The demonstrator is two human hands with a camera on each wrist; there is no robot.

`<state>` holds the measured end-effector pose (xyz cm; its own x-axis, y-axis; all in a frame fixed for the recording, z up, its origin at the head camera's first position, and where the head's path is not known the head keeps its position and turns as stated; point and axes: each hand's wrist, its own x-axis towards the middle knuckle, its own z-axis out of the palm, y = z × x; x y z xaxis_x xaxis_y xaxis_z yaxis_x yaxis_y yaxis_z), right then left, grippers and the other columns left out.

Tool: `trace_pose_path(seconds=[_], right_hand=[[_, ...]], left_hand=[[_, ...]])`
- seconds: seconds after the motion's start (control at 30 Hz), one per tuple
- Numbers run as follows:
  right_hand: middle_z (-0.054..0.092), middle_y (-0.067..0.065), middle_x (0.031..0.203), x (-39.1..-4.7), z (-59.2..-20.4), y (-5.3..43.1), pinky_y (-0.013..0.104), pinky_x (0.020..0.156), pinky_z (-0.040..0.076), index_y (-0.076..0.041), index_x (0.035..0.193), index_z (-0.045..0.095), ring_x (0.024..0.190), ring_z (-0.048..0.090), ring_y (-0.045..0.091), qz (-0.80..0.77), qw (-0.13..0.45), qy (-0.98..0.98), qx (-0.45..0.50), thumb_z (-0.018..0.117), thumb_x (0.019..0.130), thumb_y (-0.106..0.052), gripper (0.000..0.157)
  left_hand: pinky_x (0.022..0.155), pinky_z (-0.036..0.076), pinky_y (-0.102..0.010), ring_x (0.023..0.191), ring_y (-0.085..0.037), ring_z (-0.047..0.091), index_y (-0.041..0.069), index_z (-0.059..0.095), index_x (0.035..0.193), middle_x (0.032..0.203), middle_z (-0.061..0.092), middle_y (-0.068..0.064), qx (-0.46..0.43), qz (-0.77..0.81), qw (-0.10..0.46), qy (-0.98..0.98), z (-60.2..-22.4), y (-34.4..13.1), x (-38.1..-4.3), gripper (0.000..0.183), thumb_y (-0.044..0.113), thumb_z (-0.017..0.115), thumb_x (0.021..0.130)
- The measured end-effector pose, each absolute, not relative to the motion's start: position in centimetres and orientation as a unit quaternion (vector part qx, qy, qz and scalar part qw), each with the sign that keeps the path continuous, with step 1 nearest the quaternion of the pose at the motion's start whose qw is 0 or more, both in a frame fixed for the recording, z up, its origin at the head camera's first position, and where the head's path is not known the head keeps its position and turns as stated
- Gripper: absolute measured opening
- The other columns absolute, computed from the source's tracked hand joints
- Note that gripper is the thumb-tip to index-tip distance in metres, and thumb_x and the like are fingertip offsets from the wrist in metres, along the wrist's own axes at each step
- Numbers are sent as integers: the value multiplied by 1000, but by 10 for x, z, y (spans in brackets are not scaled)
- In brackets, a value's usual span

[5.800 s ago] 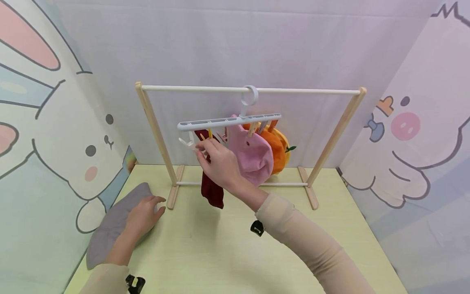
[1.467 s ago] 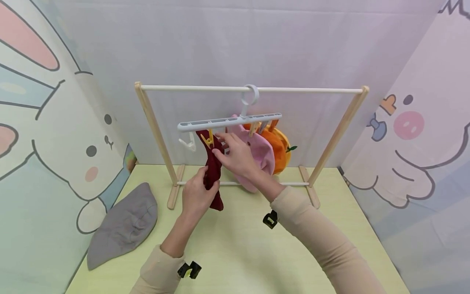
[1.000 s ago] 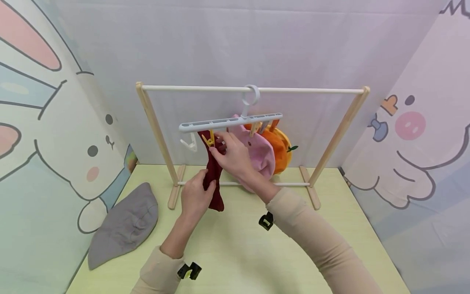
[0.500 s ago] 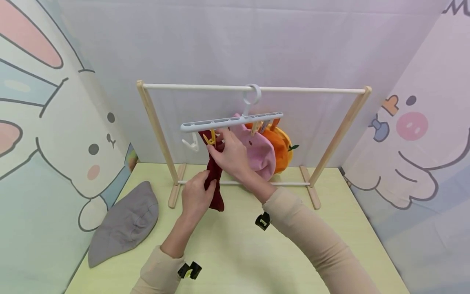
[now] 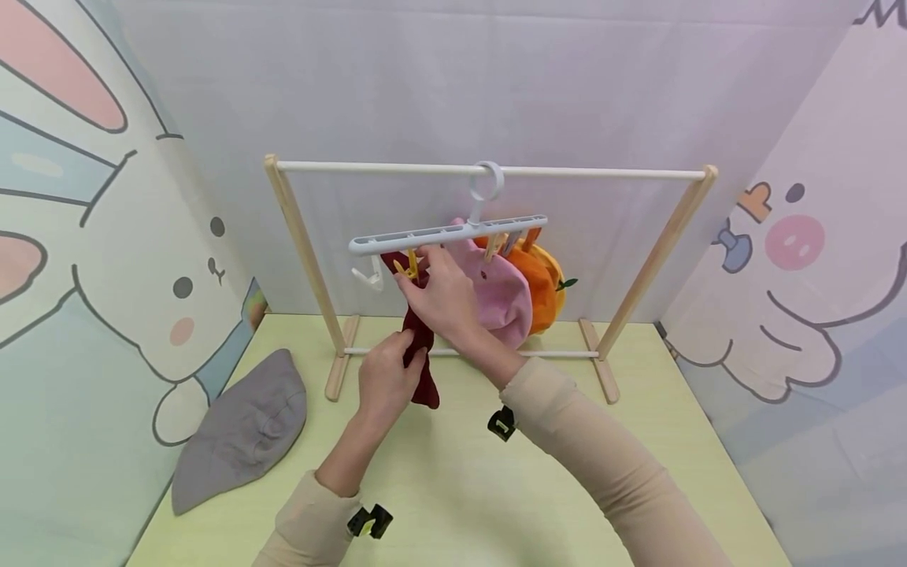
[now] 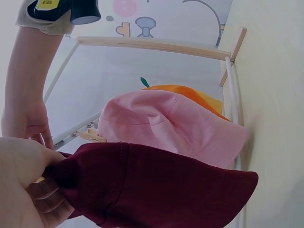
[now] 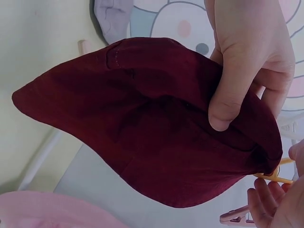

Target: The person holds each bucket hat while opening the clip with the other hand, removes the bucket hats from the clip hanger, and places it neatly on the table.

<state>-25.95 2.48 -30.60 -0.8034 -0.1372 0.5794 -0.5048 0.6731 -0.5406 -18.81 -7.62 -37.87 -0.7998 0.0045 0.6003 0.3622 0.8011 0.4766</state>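
Note:
A dark red bucket hat [image 7: 156, 128] hangs by a yellow clothespin [image 5: 409, 268] from the left half of a pale grey clip hanger [image 5: 418, 237]. My left hand [image 5: 386, 378] pinches the hat's side, its thumb pressing the cloth in the right wrist view. Up at the clothespin is my right hand [image 5: 445, 295], thumb and fingers on either side of its yellow handles [image 7: 285, 179]. In the left wrist view the hat [image 6: 171, 185] stretches away from my left hand [image 6: 23, 185]. The clothespin's grip on the cloth is partly hidden.
A pink hat [image 5: 499, 295], an orange hat [image 5: 534, 276] and a yellow one behind hang on the hanger's right. At left dangles a white clip [image 5: 370, 276]. The hanger hooks over the rack's white rod [image 5: 595, 173]. A grey hat [image 5: 244, 429] lies on the table's left.
My left hand has come from beside the grey hat to the red hat. My right hand has left the white clip's side for the yellow clothespin. Lately the hat's lower end shifts slightly right.

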Motion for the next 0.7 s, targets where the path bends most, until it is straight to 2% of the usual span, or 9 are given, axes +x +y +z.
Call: trace_pose_path(seconds=[0.7], right_hand=[[61,4,83,-261,-309,20,26,52,44,-10,98,53,66,55,12,342,295,-877,162,66,82,-34,32]], left_hand=[[50,44,-31,58,-19,58,10,60,77,70,61,-3,-110,-301,275,-907,-379,-79,-184,9,7,68,78]])
